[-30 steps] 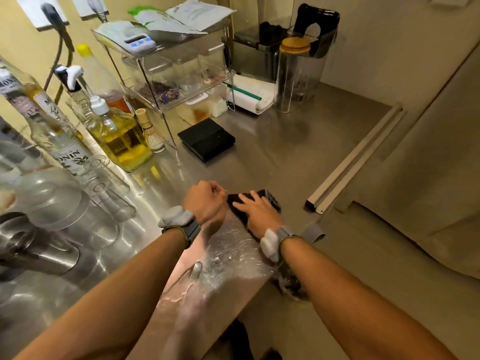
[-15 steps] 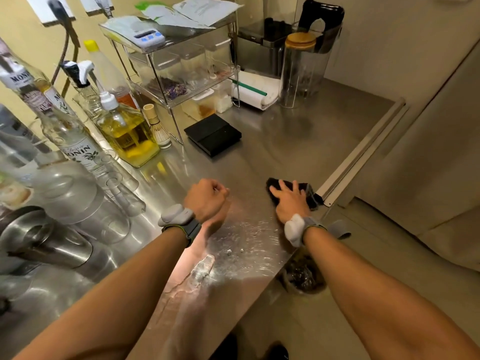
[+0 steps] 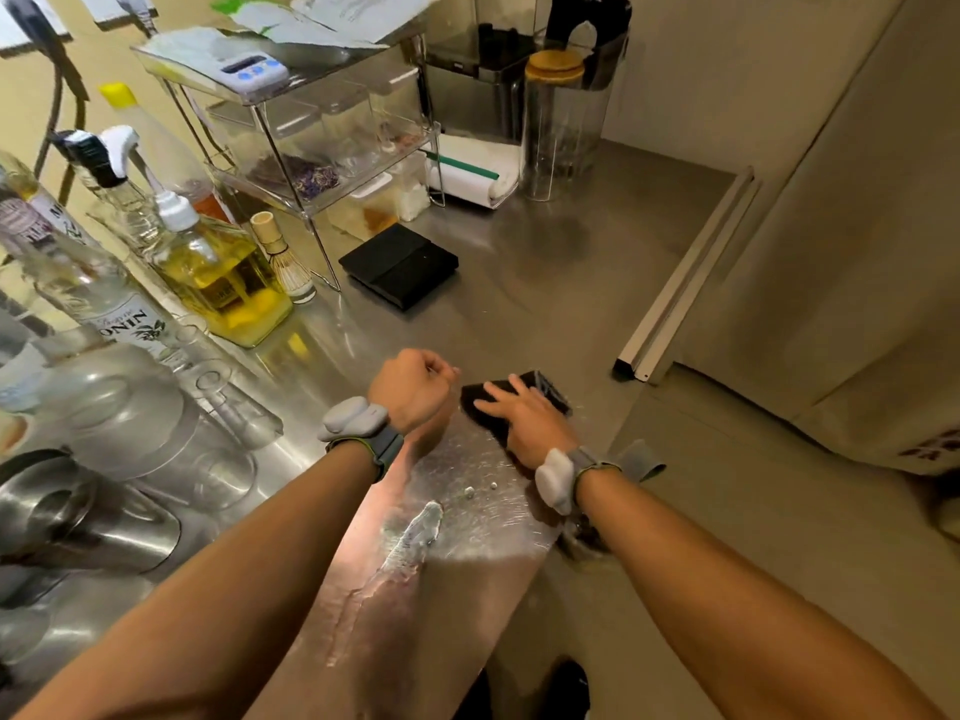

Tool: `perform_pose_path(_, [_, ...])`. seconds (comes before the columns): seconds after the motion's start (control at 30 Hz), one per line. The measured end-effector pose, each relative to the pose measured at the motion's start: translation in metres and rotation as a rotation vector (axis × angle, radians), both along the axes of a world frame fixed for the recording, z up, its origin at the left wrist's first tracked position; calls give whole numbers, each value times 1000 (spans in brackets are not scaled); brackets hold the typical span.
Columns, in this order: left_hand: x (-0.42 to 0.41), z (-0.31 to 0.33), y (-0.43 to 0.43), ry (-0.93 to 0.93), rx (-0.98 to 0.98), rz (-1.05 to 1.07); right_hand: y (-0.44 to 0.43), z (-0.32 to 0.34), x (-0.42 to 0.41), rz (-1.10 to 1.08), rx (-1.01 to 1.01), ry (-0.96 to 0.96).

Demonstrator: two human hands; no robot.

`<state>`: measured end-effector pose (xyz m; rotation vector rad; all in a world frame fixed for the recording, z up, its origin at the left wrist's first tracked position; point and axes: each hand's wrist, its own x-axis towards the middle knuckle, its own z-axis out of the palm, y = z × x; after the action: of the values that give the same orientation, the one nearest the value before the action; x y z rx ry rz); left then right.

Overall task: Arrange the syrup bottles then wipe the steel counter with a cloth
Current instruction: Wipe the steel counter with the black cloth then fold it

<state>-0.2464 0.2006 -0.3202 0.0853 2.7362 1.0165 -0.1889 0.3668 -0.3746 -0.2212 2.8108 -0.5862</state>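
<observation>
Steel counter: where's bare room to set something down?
Free: the wide patch of steel counter between the black box, the glass jar and the white rail. Smaller strip between the black box and the left hand. Crowded: left side, syrup bottles, clear rack. Right hand presses the cloth at the near edge.

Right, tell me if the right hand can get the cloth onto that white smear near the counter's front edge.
Probably yes. The right hand presses the black cloth flat, and only wet steel counter lies between it and the white smear. The left forearm runs close beside it, though.
</observation>
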Motion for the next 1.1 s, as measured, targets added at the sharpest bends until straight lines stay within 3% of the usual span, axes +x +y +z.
perform_pose_path(0.13, [7,-4,-2,12,11,-47,59,-1,0,-342,85,-9])
perform_pose_path(0.27, [8,-9,-11,-18,5,-39,-21,-6,15,-110,-13,9])
perform_pose_path(0.33, [9,-7,-14,-14,4,-40,-10,-1,21,-59,7,48])
perform_pose_path(0.47, [11,-1,-20,21,-1,-54,39,-3,22,-357,106,7])
perform_pose_path(0.63, [17,3,-29,13,-3,-50,-43,-15,36,-37,-27,31])
perform_pose_path(0.8, [28,4,-40,21,32,-16,23,-11,34,-381,109,37])
perform_pose_path(0.97, [47,6,-50,29,1,60,-62,-7,49,104,-8,29])
perform_pose_path(1.1, [62,8,-61,41,16,90,3,0,29,-169,131,-44])
